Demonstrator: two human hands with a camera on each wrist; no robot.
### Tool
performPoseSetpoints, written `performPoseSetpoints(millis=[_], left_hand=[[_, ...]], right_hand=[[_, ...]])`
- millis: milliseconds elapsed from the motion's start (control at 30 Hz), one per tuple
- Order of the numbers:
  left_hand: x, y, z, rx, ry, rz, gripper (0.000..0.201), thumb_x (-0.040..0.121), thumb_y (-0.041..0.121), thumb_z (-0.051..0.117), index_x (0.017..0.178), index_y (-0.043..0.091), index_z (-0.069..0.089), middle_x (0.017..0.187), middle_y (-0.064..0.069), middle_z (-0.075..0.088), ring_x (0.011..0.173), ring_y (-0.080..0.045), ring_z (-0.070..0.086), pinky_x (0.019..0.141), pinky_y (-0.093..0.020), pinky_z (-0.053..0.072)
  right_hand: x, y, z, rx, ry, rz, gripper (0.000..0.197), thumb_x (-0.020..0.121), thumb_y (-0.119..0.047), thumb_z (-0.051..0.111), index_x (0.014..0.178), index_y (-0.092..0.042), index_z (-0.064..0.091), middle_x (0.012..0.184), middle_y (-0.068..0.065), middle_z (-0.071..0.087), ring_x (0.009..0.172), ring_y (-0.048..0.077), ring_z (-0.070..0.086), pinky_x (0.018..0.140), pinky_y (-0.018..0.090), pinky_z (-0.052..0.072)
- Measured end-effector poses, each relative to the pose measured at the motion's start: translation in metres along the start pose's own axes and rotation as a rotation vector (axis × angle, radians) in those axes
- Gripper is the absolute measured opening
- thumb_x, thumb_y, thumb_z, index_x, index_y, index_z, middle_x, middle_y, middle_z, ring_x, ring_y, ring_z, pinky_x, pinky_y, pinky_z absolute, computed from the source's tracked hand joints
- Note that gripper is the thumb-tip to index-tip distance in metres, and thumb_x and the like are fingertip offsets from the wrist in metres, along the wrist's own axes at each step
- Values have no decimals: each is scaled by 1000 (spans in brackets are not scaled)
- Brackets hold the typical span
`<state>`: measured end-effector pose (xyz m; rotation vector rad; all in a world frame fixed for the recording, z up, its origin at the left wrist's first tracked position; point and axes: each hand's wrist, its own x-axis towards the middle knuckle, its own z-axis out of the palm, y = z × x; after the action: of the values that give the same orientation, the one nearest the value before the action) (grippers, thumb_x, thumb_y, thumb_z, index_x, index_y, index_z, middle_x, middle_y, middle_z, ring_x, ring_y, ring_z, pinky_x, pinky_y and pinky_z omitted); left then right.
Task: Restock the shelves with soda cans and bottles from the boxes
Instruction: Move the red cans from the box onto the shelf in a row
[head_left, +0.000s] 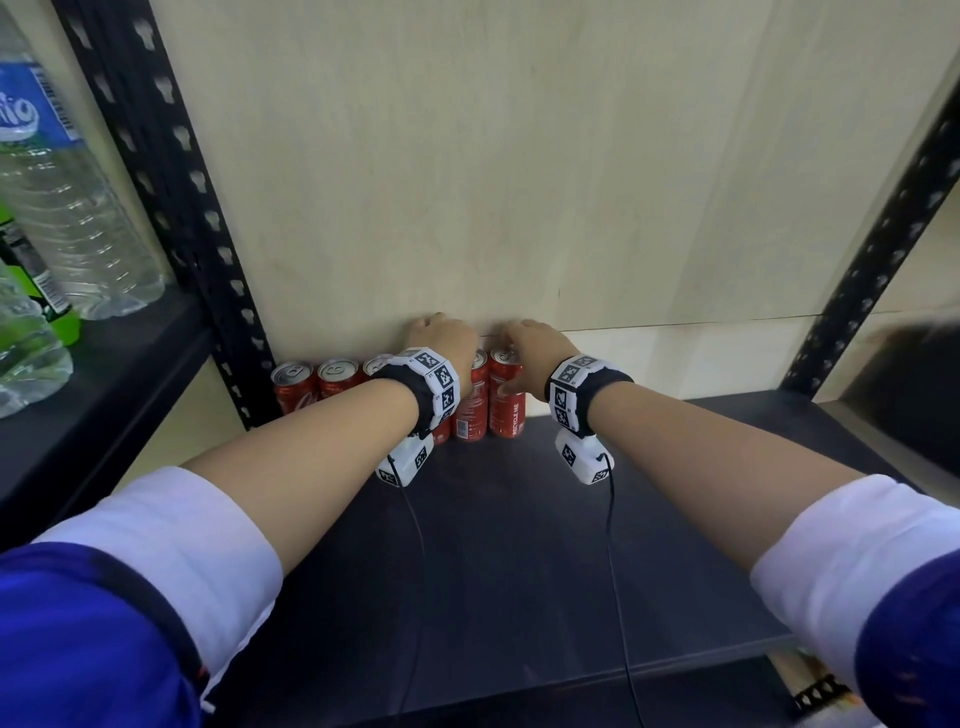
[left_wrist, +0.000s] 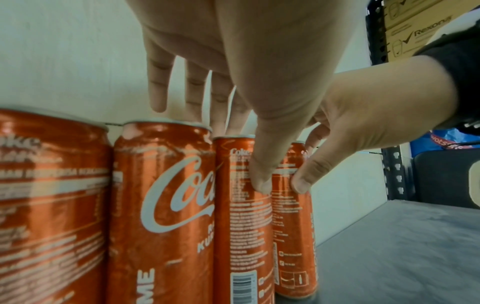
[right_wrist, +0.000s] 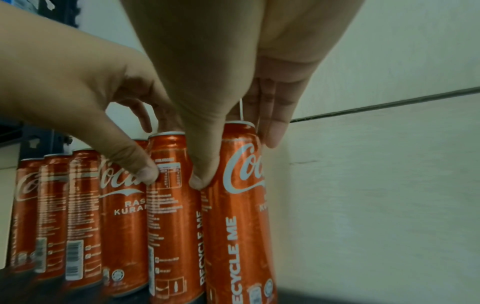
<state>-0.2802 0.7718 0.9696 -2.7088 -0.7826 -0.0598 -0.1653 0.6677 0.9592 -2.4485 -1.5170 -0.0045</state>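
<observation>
Several red Coca-Cola cans stand in a row at the back of the dark shelf (head_left: 519, 561), against the pale wall. My left hand (head_left: 441, 338) grips the second can from the right (left_wrist: 241, 226), thumb on its front and fingers behind its top. Beside it, my right hand (head_left: 535, 345) grips the rightmost can (right_wrist: 233, 216) the same way, its thumb (right_wrist: 200, 181) in the seam between the two cans. Both cans stand upright on the shelf, touching each other. The rightmost can (head_left: 506, 410) ends the row.
Black perforated uprights (head_left: 171, 182) (head_left: 883, 249) frame the bay. Clear water bottles (head_left: 78, 208) and a green-labelled bottle (head_left: 31, 280) stand on the neighbouring shelf at left. The shelf board continues to the right of the cans. A cardboard box (left_wrist: 415, 26) sits beyond the right upright.
</observation>
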Motion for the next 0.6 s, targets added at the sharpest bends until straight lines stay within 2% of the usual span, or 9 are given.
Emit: performPoseSetpoints(millis=[100,167,300,367,500,600], left_hand=[[-1,3,-2,0,10,-2,29,86,30,69,113,23,62,116,0,65,116,-26,54,97,-38,42],[-1,5,-3,22,1,-9,27,88,31,66,114,23,64,116,-1,64,116,-26,54,95,-38,43],[-3,2,-3,8,7,0,30,87,31,68,116,23,61,116,-2,64,115,-27,56,92,-39,43],[-5,0,-2,-14,10,2,32,87,30,68,116,22,59,114,-1,64,114,-27,56,92,-39,43],[-4,1,-5,-20,-25,4,37,83,32,71,116,22,58,112,-1,64,112,-27,56,89,-39,43],[-5,1,-6,-28,-22,15,31,84,29,69,112,21,58,108,-1,65,107,-27,57,80,-37,40]], right_hand=[[-6,-1,4,-22,53,9,62,71,-33,88,124,-15,62,125,8,49,116,29,50,98,38,46],[-11,-1,5,-32,61,10,57,73,-31,86,124,-19,64,121,7,48,111,29,52,97,38,47],[-17,0,9,9,56,12,57,80,-11,76,134,-21,59,122,7,47,104,29,60,91,35,50],[-20,1,13,41,80,20,56,81,-8,74,134,-20,60,124,6,48,106,28,60,92,34,49],[-27,2,24,125,151,24,47,86,-10,70,132,-17,63,127,4,50,107,26,59,97,32,47],[-28,3,31,188,202,40,50,86,-13,72,134,-19,63,126,1,51,106,23,59,95,26,44]])
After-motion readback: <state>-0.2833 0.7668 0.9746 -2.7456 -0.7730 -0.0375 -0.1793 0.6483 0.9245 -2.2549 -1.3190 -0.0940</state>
